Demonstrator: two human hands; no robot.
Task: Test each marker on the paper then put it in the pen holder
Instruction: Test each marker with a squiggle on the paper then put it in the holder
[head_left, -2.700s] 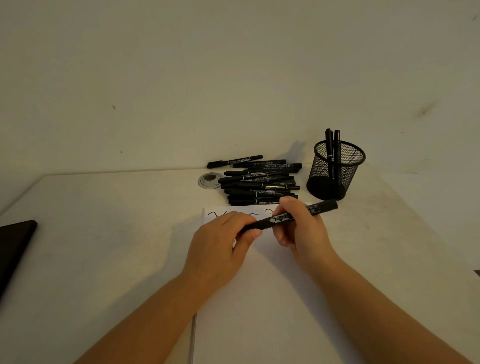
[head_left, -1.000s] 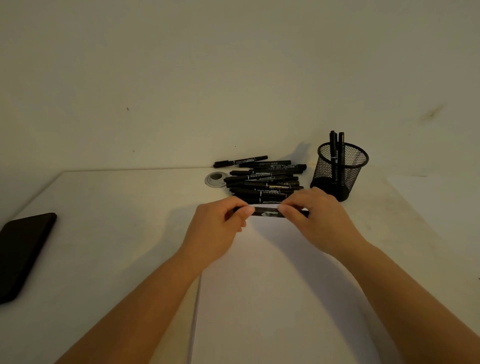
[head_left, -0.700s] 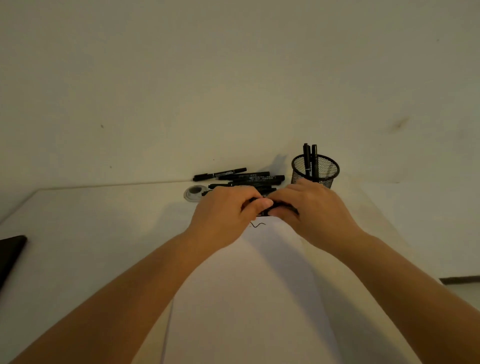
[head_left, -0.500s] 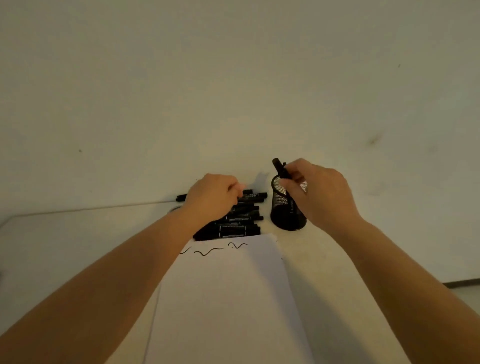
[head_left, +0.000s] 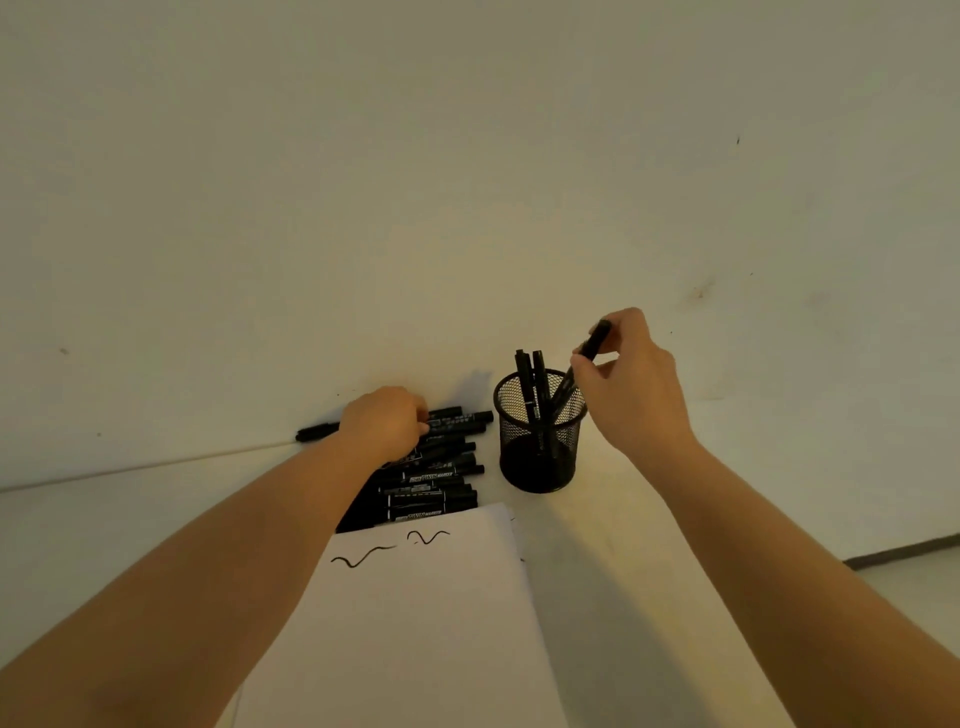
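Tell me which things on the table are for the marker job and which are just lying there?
For the job:
- marker pinched by the right hand, going into the holder
- pen holder
- pile of markers under the left hand
- paper with squiggles

Just lying there:
- nothing that I can see

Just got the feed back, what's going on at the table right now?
A person is working through black markers. The right hand pinches one black marker and is lowering it, tilted, into the black wire-mesh pen holder, where two other markers already stand. The left hand rests on the pile of black markers lying beside the holder; whether it grips one is unclear. The white paper sheet in front shows two wavy test scribbles.
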